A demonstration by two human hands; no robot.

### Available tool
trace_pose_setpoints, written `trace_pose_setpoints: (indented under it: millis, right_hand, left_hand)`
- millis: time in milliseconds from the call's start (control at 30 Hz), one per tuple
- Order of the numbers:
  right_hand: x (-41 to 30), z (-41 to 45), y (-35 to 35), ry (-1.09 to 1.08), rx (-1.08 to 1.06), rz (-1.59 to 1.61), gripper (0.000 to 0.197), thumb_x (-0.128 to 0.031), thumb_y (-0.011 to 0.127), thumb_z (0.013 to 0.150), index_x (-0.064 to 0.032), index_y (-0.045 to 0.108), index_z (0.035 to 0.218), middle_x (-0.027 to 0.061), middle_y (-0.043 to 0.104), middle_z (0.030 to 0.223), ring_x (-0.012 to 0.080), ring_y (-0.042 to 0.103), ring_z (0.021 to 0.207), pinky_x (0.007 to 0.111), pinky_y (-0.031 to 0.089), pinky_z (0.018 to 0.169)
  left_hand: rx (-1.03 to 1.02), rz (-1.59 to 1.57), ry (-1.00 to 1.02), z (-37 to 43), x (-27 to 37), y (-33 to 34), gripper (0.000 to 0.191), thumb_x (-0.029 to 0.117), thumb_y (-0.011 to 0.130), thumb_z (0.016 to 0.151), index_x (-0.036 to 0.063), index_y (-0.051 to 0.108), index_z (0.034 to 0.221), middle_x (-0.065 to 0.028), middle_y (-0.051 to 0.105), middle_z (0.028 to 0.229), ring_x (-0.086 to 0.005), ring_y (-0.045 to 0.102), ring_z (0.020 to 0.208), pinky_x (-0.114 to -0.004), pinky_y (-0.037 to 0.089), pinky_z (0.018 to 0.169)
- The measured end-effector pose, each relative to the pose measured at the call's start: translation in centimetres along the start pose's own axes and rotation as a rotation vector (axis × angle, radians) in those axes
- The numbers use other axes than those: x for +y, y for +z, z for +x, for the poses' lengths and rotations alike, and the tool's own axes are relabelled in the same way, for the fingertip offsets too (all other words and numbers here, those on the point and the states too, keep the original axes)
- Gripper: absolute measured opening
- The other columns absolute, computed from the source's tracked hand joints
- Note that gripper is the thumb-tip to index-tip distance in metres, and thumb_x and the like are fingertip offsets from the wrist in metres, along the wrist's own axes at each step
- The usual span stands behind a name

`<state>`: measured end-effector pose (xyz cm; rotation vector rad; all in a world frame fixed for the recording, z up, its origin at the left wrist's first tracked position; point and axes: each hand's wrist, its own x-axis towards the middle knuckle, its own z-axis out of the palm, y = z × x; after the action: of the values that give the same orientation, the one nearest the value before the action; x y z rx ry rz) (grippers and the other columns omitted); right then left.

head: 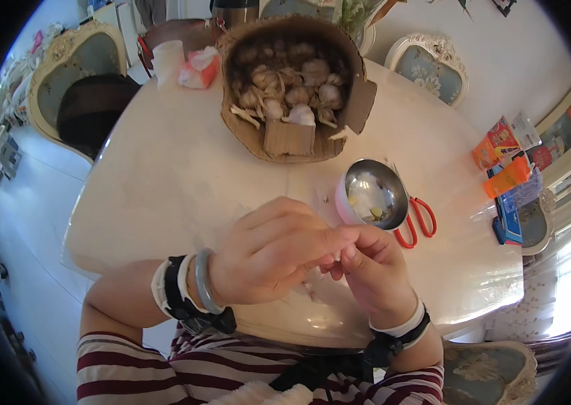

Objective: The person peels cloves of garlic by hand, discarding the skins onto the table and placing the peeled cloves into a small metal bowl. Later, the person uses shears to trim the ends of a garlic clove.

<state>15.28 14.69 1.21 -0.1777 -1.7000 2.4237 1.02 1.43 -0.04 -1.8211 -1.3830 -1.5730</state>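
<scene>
Both hands meet above the near part of the table. My left hand has its fingertips closed around a small white piece, probably a garlic clove, mostly hidden by fingers. The thumb and fingers of my right hand pinch the same piece from the other side. Just beyond them stands a metal bowl, pink outside, with a few pale peeled cloves at its bottom. Farther back, a cut-down cardboard box holds several garlic bulbs. Scraps of skin lie beneath my hands.
Red-handled scissors lie against the bowl's right side. At the table's right edge are an orange bottle, a red-orange packet and a blue box. A tissue pack and white cup stand at back left. Chairs surround the table.
</scene>
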Motion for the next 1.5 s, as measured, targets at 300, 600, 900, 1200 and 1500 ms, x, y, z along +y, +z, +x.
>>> trace_pose_setpoints:
  millis: [300,600,900,1200,1500]
  right_hand:
    - [0.2,0.1,-0.4,-0.036,0.011,-0.015,0.015,-0.012,0.059,0.096,0.0012,0.065,0.097,0.0034,0.064,0.087,0.0104,0.055,0.079,0.025,0.045,0.073]
    - [1.2,0.3,-0.6,-0.127,0.055,-0.013,0.01,-0.01,0.064,0.093,-0.0003,0.063,0.095,0.0051,0.064,0.089,0.0113,0.058,0.08,0.026,0.047,0.074]
    - [0.8,-0.3,-0.5,-0.041,0.103,0.031,0.012,-0.008,0.064,0.093,-0.0012,0.061,0.101,0.0041,0.064,0.091,0.0109,0.058,0.081,0.024,0.047,0.074]
    - [0.9,0.5,-0.7,-0.092,0.044,0.032,0.013,-0.012,0.061,0.095,-0.0031,0.06,0.105,0.001,0.061,0.092,0.0083,0.056,0.081,0.022,0.045,0.073]
    - [1.2,0.5,-0.5,-0.156,0.013,0.067,0.016,-0.01,0.057,0.097,-0.003,0.058,0.111,0.0014,0.06,0.098,0.0101,0.057,0.085,0.024,0.047,0.078]
  left_hand:
    - [-0.022,-0.014,-0.019,0.0,-0.2,0.0,0.036,-0.002,0.077,0.073,0.0039,0.063,0.105,-0.0068,0.067,0.084,-0.0245,0.063,0.075,-0.035,0.052,0.068]
    - [-0.021,-0.067,-0.009,-0.4,-0.3,0.5,0.037,-0.003,0.076,0.074,0.0046,0.063,0.108,-0.0081,0.066,0.092,-0.0252,0.063,0.075,-0.034,0.051,0.066]
    - [-0.056,-0.085,0.029,-0.4,-0.5,0.2,0.038,-0.006,0.075,0.072,0.0042,0.064,0.107,-0.0076,0.066,0.092,-0.0246,0.064,0.077,-0.033,0.051,0.066]
    - [-0.127,-0.088,-0.036,-0.6,-0.8,0.0,0.045,-0.006,0.067,0.066,0.0051,0.063,0.109,-0.0096,0.063,0.097,-0.0279,0.06,0.081,-0.037,0.049,0.071]
    - [-0.13,-0.02,-0.111,0.1,-0.1,-0.6,0.03,-0.009,0.063,0.075,0.0004,0.062,0.103,-0.0108,0.064,0.087,-0.0295,0.06,0.073,-0.038,0.05,0.069]
